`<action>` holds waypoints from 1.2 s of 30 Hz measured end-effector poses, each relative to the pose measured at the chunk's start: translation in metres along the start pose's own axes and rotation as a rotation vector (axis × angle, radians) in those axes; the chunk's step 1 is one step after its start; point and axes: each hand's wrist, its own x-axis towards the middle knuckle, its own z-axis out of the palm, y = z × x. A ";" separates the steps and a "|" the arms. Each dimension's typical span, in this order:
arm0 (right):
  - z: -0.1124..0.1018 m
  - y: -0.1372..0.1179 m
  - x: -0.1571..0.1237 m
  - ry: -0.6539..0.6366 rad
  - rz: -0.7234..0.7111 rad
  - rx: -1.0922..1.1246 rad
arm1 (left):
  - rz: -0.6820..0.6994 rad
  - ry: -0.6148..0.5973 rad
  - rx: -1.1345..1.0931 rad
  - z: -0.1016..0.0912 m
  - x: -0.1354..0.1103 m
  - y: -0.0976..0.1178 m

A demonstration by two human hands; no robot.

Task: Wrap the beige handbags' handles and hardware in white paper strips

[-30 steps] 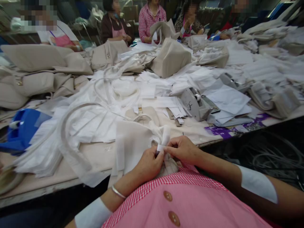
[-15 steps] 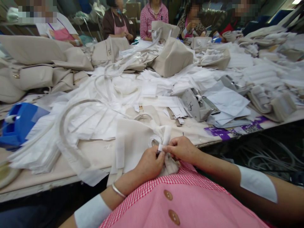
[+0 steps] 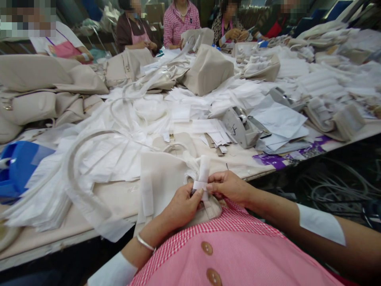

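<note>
A beige bag (image 3: 166, 174) stands at the table's front edge, against my apron. White wrapping strip (image 3: 203, 169) covers an upright strap on its right side, with a short white band (image 3: 200, 185) lying across it. My left hand (image 3: 186, 202) pinches the left end of this band between thumb and fingers. From the right, my right hand (image 3: 228, 186) has thumb and forefinger closed on the band's other end. A pale handle (image 3: 175, 147) rises behind the bag's top edge. Another white wrapped strip (image 3: 147, 198) runs down the bag's left side.
A blue tape dispenser (image 3: 18, 171) sits at the left, a grey one (image 3: 239, 129) right of centre. White sheets (image 3: 110, 159), paper slips (image 3: 216, 137) and beige bags (image 3: 208, 69) cover much of the table. Several people work along the far side. Cables (image 3: 330, 190) lie below the edge at right.
The white band now lies flatter across the upright strip, and more of it shows between my hands. My right hand has shifted slightly. The whole view has turned a little.
</note>
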 end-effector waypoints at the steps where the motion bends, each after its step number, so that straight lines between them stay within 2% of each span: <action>1: -0.003 0.004 0.002 -0.027 -0.028 0.013 | -0.014 -0.014 -0.024 -0.001 0.000 0.000; 7: -0.014 0.018 0.014 -0.110 -0.147 0.110 | -0.040 -0.090 -0.155 -0.006 0.000 -0.006; 13: -0.010 0.011 0.017 -0.163 -0.205 0.061 | -0.027 -0.101 -0.216 -0.005 -0.003 -0.005; 15: -0.008 0.008 0.017 -0.106 -0.209 -0.052 | -0.023 -0.084 -0.199 -0.004 -0.002 -0.004; 19: -0.010 -0.002 0.013 0.198 -0.226 -0.345 | -0.030 -0.061 -0.153 -0.003 0.001 -0.003; 21: -0.010 -0.007 0.006 0.277 -0.264 -0.399 | -0.029 -0.035 -0.111 -0.002 0.002 -0.003; 25: 0.002 -0.016 -0.006 0.157 -0.229 -0.439 | 0.044 0.052 0.030 0.003 0.001 -0.001; 28: 0.017 -0.017 -0.004 0.186 -0.148 -0.450 | 0.169 0.105 0.211 0.007 0.001 0.001; 30: 0.026 -0.016 0.002 0.217 -0.128 -0.456 | 0.226 0.072 0.298 0.008 0.001 0.002; 33: 0.031 -0.016 0.011 0.231 -0.156 -0.498 | 0.213 0.034 0.337 0.007 -0.002 0.003; 36: 0.028 -0.015 0.014 0.155 -0.153 -0.403 | 0.132 0.058 0.306 -0.001 -0.009 0.004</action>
